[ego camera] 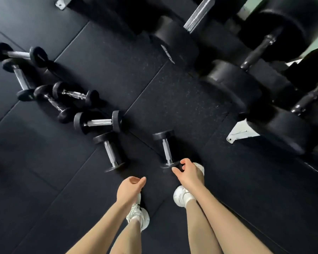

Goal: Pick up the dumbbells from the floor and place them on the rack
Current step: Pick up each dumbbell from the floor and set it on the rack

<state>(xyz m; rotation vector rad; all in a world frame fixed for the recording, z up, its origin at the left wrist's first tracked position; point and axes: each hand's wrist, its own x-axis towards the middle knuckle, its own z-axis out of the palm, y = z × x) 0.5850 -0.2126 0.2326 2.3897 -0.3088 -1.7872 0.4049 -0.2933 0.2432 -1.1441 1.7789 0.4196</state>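
Several small black dumbbells with chrome handles lie on the dark rubber floor. The nearest dumbbell [167,149] points away from me, just ahead of my feet. My right hand [188,173] is at its near head, thumb and fingers spread around that end, and I cannot see a closed grip. My left hand [130,187] hangs loosely curled and empty, just below a second dumbbell [109,153]. A third dumbbell [99,122] lies crosswise behind it. The rack [242,133], with a white foot bracket, runs along the right side.
More small dumbbells [73,94] trail off to the far left [19,55]. Large black dumbbells [233,83] fill the rack's lower tier on the right, and another large dumbbell [174,41] sits further back. My white shoes [139,215] stand on the floor mats.
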